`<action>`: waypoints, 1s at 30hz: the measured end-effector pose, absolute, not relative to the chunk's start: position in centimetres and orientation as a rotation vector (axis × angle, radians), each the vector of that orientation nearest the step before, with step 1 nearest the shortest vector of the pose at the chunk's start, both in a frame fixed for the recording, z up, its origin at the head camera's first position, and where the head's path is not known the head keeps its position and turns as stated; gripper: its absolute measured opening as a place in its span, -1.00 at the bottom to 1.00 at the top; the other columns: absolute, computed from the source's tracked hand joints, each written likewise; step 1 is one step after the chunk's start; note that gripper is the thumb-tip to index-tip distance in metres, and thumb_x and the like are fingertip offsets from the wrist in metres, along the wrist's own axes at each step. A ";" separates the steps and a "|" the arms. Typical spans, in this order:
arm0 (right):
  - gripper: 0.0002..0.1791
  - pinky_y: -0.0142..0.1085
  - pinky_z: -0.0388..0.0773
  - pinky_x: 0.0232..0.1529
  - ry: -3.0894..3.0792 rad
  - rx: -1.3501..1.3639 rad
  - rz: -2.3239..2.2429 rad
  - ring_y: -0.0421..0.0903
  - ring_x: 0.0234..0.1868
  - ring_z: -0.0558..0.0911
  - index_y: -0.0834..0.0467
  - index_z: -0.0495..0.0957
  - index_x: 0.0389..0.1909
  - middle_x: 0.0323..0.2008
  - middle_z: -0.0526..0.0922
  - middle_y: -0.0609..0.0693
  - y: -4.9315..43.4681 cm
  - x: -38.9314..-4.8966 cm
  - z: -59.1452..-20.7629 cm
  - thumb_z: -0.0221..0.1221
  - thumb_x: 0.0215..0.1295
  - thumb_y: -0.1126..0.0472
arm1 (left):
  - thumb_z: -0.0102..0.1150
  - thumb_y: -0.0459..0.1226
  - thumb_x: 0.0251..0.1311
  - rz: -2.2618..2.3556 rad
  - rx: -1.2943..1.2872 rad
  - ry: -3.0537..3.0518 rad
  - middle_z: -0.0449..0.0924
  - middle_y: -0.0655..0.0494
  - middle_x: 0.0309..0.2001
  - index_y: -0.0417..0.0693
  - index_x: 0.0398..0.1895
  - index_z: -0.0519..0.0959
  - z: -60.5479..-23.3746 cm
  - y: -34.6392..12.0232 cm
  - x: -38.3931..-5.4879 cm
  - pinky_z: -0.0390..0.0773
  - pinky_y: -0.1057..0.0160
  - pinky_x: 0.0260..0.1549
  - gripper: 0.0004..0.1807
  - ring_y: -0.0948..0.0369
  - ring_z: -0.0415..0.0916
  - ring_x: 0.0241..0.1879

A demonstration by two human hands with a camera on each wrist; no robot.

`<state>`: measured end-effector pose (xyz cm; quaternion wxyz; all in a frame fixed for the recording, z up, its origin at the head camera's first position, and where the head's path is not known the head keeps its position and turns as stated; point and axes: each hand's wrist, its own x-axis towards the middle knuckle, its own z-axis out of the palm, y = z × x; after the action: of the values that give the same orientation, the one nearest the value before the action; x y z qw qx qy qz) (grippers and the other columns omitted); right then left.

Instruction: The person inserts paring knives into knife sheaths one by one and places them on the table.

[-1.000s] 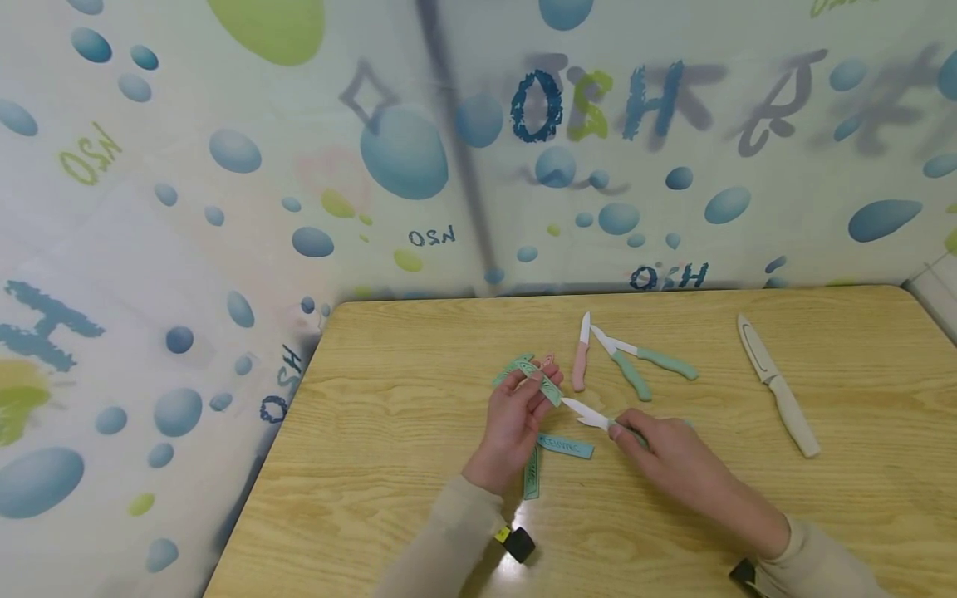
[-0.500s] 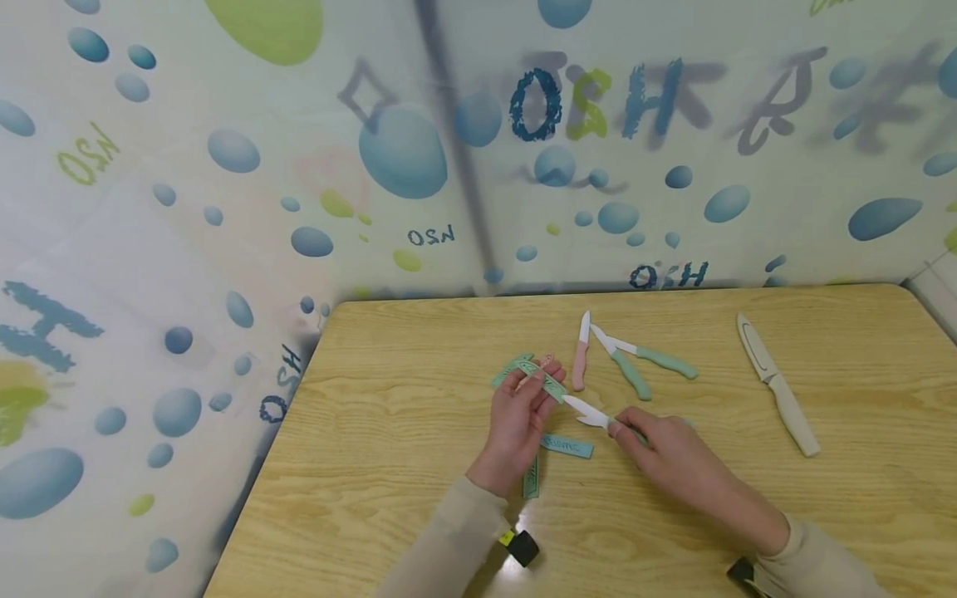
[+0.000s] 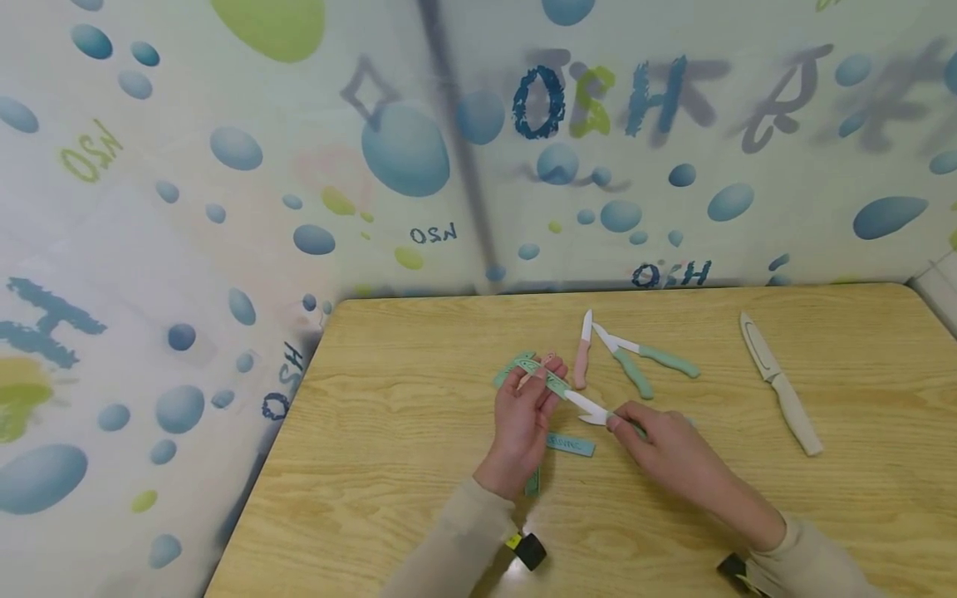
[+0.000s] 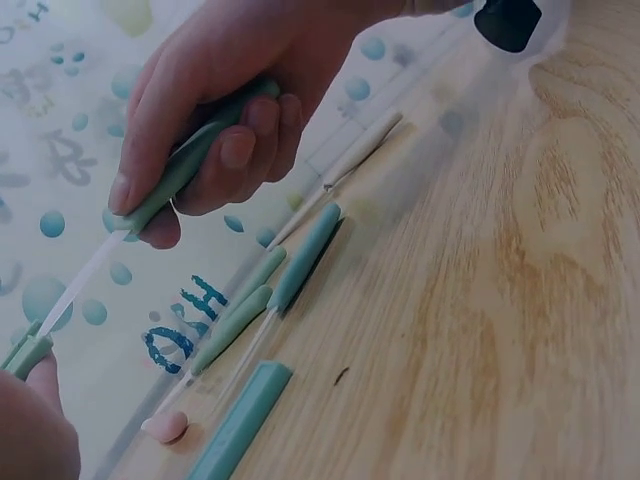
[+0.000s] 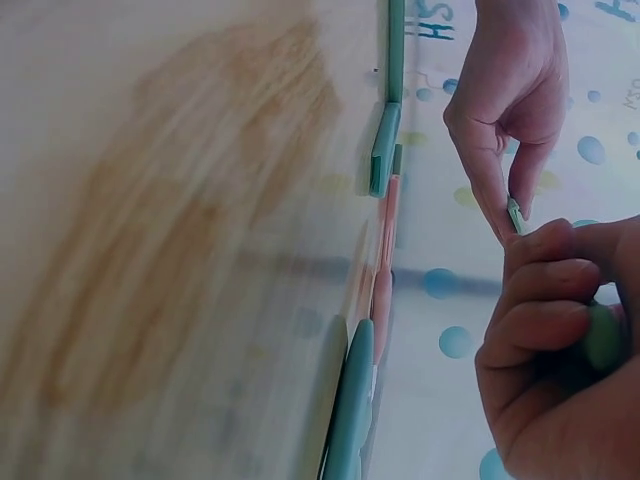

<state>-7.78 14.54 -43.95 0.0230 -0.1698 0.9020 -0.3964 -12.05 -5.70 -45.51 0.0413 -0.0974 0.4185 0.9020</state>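
My left hand (image 3: 521, 428) pinches a green patterned blade sheath (image 3: 555, 382) above the table. In my right hand (image 3: 673, 453) is a paring knife (image 3: 586, 404) with a white blade and green handle; the fingers curl round the handle. The blade tip meets the sheath's open end; how far in it sits I cannot tell. Below the right hand, a blue-handled knife (image 4: 308, 258) lies on the table, its white blade showing. Beside the left hand lie a blue sheath (image 3: 571, 445) and a green sheath (image 3: 532, 482), both partly covered.
Another green sheath (image 3: 512, 370) and a pink sheath (image 3: 550, 358) lie behind the left hand. Farther back are a pink-handled knife (image 3: 582, 357) and two green-handled knives, one (image 3: 635, 378) touching the other (image 3: 669, 361). A cream knife (image 3: 781, 386) lies at the right. A patterned curtain stands behind the table.
My left hand has shifted slightly right and away from me, bringing the sheath's end up against the blade tip in line with it. The right hand has barely moved.
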 end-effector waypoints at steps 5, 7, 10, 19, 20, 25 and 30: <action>-0.78 -0.41 0.21 -0.66 2.803 -0.517 -1.230 -0.34 -0.67 0.16 0.09 0.66 -0.15 -0.66 0.25 -0.26 14.4 -7.8 -43.8 0.09 0.62 0.11 | -0.01 -0.44 0.55 2.782 -0.295 1.272 0.55 -0.32 0.25 -0.37 0.28 0.31 -45.5 -5.5 -12.0 0.61 0.19 0.18 -0.67 0.06 0.66 0.14; -0.78 -0.41 0.22 -0.66 2.803 -0.515 -1.228 -0.34 -0.67 0.17 0.10 0.66 -0.15 -0.66 0.25 -0.26 14.4 -7.8 -43.7 0.09 0.62 0.10 | -0.01 -0.43 0.55 2.782 -0.298 1.266 0.53 -0.33 0.27 -0.36 0.29 0.30 -45.5 -5.5 -12.0 0.61 0.19 0.19 -0.66 0.06 0.65 0.15; -0.78 -0.41 0.22 -0.66 2.803 -0.509 -1.226 -0.33 -0.66 0.18 0.09 0.66 -0.15 -0.65 0.26 -0.26 14.3 -7.8 -43.6 0.09 0.61 0.10 | -0.02 -0.43 0.56 2.770 -0.290 1.265 0.50 -0.34 0.29 -0.39 0.33 0.28 -45.5 -5.4 -11.9 0.60 0.19 0.19 -0.62 0.06 0.65 0.16; -0.79 -0.41 0.21 -0.65 2.800 -0.490 -1.223 -0.32 -0.65 0.19 0.08 0.66 -0.13 -0.65 0.26 -0.25 14.0 -7.9 -43.4 0.10 0.61 0.09 | 0.01 -0.41 0.56 2.759 -0.255 1.266 0.49 -0.35 0.30 -0.43 0.36 0.28 -45.6 -5.0 -11.8 0.60 0.17 0.21 -0.58 0.05 0.63 0.18; -0.79 -0.41 0.21 -0.65 2.799 -0.488 -1.223 -0.32 -0.65 0.19 0.09 0.66 -0.13 -0.65 0.26 -0.24 14.0 -7.9 -43.4 0.10 0.61 0.09 | 0.01 -0.40 0.56 2.753 -0.250 1.273 0.51 -0.34 0.28 -0.43 0.37 0.27 -45.7 -5.0 -11.8 0.60 0.18 0.20 -0.57 0.06 0.63 0.18; -0.80 -0.40 0.22 -0.66 2.798 -0.483 -1.212 -0.31 -0.66 0.19 0.08 0.65 -0.12 -0.65 0.26 -0.24 13.9 -8.0 -43.4 0.11 0.61 0.09 | 0.02 -0.38 0.56 2.741 -0.233 1.282 0.49 -0.39 0.28 -0.41 0.41 0.25 -45.8 -4.8 -11.7 0.60 0.19 0.21 -0.53 0.06 0.63 0.18; -0.80 -0.40 0.22 -0.64 2.795 -0.481 -1.208 -0.31 -0.65 0.19 0.10 0.66 -0.11 -0.64 0.25 -0.23 13.7 -8.1 -43.3 0.12 0.60 0.09 | 0.02 -0.38 0.57 2.744 -0.241 1.272 0.47 -0.42 0.29 -0.41 0.42 0.25 -45.8 -4.8 -11.7 0.58 0.13 0.23 -0.53 0.02 0.61 0.21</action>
<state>-8.09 13.75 -43.27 0.0294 -0.1559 0.9063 -0.3917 -11.71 -4.76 -45.81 0.0535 -0.0795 0.4187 0.9031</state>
